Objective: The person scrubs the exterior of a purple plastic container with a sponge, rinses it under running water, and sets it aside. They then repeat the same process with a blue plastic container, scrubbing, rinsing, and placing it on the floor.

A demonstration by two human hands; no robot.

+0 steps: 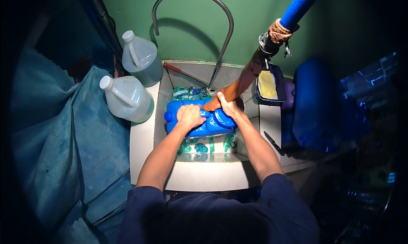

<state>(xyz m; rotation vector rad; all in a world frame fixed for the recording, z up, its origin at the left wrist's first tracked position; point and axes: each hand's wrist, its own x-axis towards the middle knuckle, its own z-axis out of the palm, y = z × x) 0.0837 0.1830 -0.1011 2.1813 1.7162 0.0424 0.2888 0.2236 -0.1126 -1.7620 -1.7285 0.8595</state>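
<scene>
A wet blue plastic jug [208,128] lies in the tiled sink, its small cap to the left and a large round lid [225,117] to the right. My left hand [190,116] is closed round the handle on the jug's upper face. Just right of it, my right hand [228,106] grips the lower end of a brown flexible sleeve [238,91], thumb along its side. The sleeve's mouth rests against the jug by the handle; the exact opening is hidden by my hands. Above, the sleeve is tied to a blue pipe [301,6].
Two translucent jugs [129,98] stand on the left ledge. A curved metal tap [231,27] arches over the sink, near a red-handled tool [173,68]. On the right are a dark tub with a yellow sponge [267,84], a knife [274,143] and a big blue container [314,103].
</scene>
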